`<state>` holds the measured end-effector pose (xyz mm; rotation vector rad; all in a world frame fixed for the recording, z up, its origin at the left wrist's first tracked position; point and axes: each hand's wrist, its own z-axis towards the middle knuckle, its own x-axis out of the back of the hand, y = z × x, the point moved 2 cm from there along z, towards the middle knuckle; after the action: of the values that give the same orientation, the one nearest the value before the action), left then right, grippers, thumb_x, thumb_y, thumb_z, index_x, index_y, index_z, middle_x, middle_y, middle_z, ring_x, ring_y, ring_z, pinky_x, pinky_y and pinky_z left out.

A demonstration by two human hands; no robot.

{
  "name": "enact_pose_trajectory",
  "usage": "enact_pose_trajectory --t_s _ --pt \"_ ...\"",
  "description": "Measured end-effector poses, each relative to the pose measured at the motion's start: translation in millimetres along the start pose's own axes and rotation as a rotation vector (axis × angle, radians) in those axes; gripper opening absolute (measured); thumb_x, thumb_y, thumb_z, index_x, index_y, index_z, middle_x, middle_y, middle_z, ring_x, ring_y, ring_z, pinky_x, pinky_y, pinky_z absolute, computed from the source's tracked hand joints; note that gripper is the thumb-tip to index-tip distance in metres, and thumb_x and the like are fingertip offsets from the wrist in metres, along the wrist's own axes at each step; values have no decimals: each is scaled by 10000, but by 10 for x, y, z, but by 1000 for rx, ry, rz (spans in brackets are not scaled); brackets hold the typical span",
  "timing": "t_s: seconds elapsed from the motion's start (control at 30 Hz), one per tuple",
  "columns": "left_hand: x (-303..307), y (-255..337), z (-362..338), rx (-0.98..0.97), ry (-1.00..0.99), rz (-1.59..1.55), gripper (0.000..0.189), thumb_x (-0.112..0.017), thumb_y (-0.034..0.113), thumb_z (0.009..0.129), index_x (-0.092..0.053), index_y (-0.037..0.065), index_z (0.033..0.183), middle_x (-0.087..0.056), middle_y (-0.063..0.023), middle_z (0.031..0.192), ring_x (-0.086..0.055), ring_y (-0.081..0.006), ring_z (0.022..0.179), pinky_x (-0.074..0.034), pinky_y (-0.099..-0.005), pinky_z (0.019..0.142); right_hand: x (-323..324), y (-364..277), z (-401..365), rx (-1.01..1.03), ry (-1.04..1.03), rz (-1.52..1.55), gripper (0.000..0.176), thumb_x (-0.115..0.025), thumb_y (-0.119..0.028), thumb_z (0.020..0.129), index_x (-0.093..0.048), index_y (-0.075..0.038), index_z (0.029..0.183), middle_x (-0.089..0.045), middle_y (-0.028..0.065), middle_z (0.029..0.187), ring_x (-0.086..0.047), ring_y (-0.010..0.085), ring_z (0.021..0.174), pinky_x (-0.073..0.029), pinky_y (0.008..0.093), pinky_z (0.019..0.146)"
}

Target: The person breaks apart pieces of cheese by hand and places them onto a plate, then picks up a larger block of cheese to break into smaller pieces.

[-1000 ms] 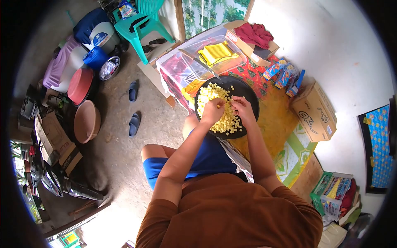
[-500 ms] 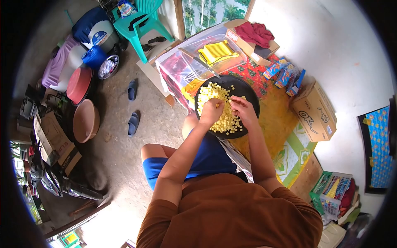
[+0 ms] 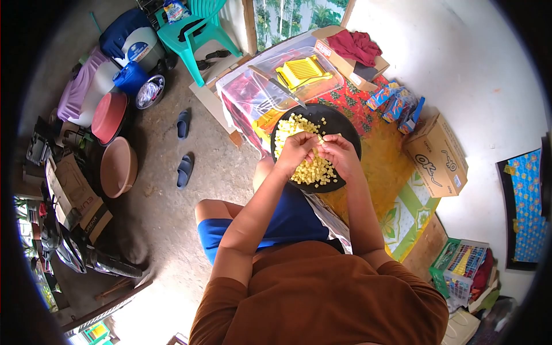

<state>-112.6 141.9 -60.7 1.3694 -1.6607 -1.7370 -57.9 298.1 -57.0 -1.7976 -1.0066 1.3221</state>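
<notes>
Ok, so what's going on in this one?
A person has the left hand and right hand close together above a round black tray of small pale-yellow cubes. The fingertips seem to pinch a small piece, too small to make out clearly. Beyond the tray, a knife lies across a clear plastic container.

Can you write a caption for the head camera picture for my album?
Left hand and right hand close together over pale yellow cubes on a round black tray.

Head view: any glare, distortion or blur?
Head view: fisheye bowing, black corners. Head view: floor blown out white lower left, wall glaring upper right. Head view: left hand and right hand fairly sharp, detail between them too small to read.
</notes>
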Motion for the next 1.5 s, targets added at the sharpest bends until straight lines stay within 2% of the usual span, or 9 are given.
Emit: enact_pose_trajectory --t_s 0.2,0.3,0.4,0.5,0.6,0.7,0.9,1.1,1.5 --pt "69 -85 3 17 99 187 213 -646 133 868 -627 -25 1010 -643 -56 806 -587 -100 648 -480 -232 553 151 133 73 -17 50 -36 206 -650 -52 848 -624 -15 1050 -641 52 899 -637 131 812 -527 254 706" --pt "172 -258 79 -324 239 625 188 -676 112 802 -651 -24 930 -668 -116 782 -620 -187 599 -502 -310 568 240 221 118 -7 91 -55 197 -643 -43 849 -636 -6 1042 -635 50 895 -630 129 794 -523 253 693" --pt "201 -285 79 -326 256 682 179 -669 130 796 -661 -13 904 -668 -159 771 -651 -253 642 -513 -343 640 273 272 122 -25 128 -55 195 -635 -33 851 -632 3 1042 -630 45 895 -621 124 781 -519 258 697" --pt "176 -223 39 -163 281 753 223 -640 192 851 -668 -13 934 -681 -134 792 -655 -203 707 -504 -326 678 266 267 103 -39 126 -76 210 -628 -28 856 -616 5 1063 -627 39 894 -616 119 788 -516 271 714" --pt "152 -177 33 -177 295 796 245 -619 217 868 -673 -10 941 -680 -165 812 -667 -244 734 -504 -344 699 202 214 66 -33 131 -107 220 -649 -44 844 -618 -14 1060 -623 29 895 -613 112 785 -515 258 712" --pt "151 -205 61 -303 290 772 249 -608 215 885 -667 -14 964 -678 -128 791 -647 -193 666 -506 -317 633 153 186 63 -5 128 -111 229 -679 -68 828 -620 -28 1045 -622 16 898 -609 103 781 -510 242 703" --pt "-10 1 -22 -109 121 427 280 -619 261 914 -650 0 1009 -636 -25 777 -547 -66 581 -443 -206 489 64 105 37 1 83 -45 207 -672 -46 831 -608 -31 1027 -626 25 906 -617 107 783 -525 243 713" --pt "15 -50 3 14 20 57 236 -611 210 921 -637 -3 1019 -628 -31 784 -538 -66 571 -450 -205 492 -12 23 -8 -24 41 99 165 -633 4 846 -612 -19 1009 -641 48 906 -642 125 778 -551 249 713" --pt "180 -207 38 -96 301 647 221 -635 189 863 -679 -22 910 -684 -171 810 -636 -246 637 -500 -349 651 248 296 99 -47 157 25 176 -621 3 846 -632 29 1020 -643 80 978 -645 152 839 -537 277 738"
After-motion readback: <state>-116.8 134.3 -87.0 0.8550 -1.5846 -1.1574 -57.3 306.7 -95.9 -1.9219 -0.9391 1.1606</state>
